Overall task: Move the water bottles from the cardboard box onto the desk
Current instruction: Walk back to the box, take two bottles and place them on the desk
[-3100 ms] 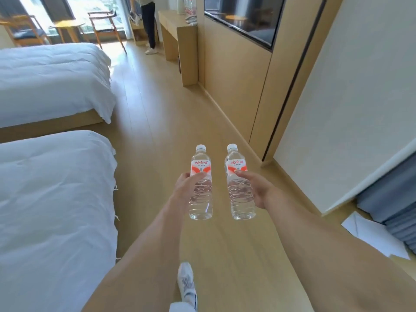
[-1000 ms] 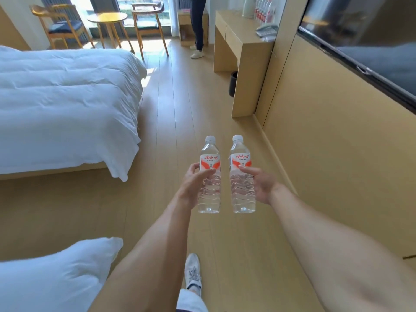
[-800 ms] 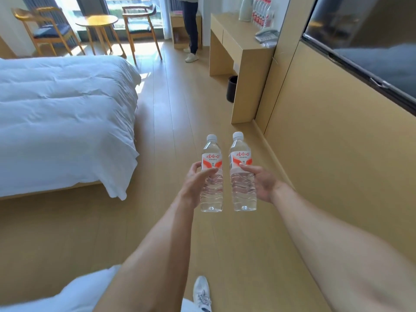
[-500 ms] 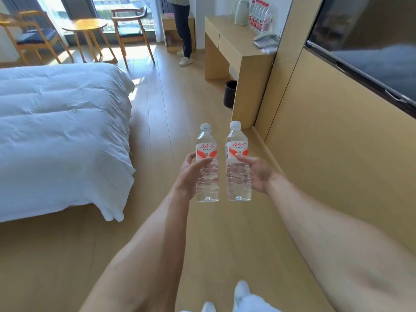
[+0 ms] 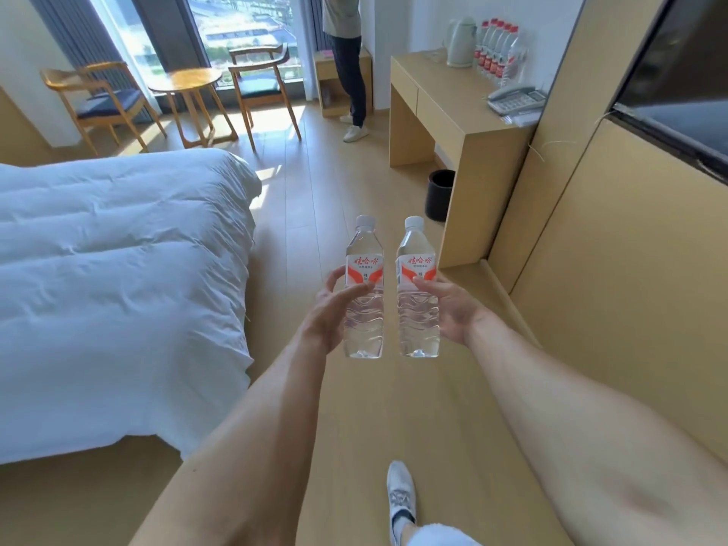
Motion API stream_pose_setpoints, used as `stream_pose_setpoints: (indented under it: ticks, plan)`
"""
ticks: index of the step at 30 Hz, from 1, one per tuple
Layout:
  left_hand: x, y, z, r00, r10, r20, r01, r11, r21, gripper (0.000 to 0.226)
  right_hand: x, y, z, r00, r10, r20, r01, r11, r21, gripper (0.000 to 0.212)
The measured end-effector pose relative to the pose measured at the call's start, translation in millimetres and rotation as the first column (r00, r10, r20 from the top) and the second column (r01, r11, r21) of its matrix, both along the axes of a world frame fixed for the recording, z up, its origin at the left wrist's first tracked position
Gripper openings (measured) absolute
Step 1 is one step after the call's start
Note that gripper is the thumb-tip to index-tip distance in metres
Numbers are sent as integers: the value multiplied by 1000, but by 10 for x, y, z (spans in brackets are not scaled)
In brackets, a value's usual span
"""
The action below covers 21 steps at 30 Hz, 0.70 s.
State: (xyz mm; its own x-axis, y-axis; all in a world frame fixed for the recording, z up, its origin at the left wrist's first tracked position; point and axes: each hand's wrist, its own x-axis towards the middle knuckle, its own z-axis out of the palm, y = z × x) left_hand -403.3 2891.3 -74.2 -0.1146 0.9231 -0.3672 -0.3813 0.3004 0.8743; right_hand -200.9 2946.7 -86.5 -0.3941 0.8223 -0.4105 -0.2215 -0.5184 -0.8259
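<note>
Closer now than half a second back, the desk point(image 5: 457, 112) fills the upper right of the frame, and the row of bottles point(image 5: 497, 49) on it shows beside the pale kettle point(image 5: 460, 41) and the telephone point(image 5: 516, 99). At mid-frame the left hand point(image 5: 331, 313) wraps its fingers round one upright water bottle point(image 5: 364, 293), and the right hand point(image 5: 453, 309) grips the second bottle point(image 5: 417, 297) the same way; the two bottles hang side by side, just apart, above the wooden floor point(image 5: 354, 407). White bedding point(image 5: 118, 277) covers the left. Another person point(image 5: 348, 61) stands at upper centre by the window. A black bin point(image 5: 440, 195) sits under the desk's near end.
</note>
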Motion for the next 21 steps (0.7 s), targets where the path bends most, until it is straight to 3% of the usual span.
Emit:
stream_pose_setpoints:
  ticks: [7, 16, 21]
  plan:
    - [-264, 1302, 166, 999, -7, -41, 7, 1000, 4, 67, -245, 1363, 71, 998, 64, -1, -64, 998, -3, 62]
    - [-665, 2528, 155, 995, -53, -86, 52, 999, -12, 67, -482, 2577, 48, 995, 57, -81, -60, 997, -39, 64]
    - [-992, 3318, 44, 990, -106, -96, 105, 994, -16, 65, -748, 3227, 14, 1000, 9, -13, -9, 1000, -28, 63]
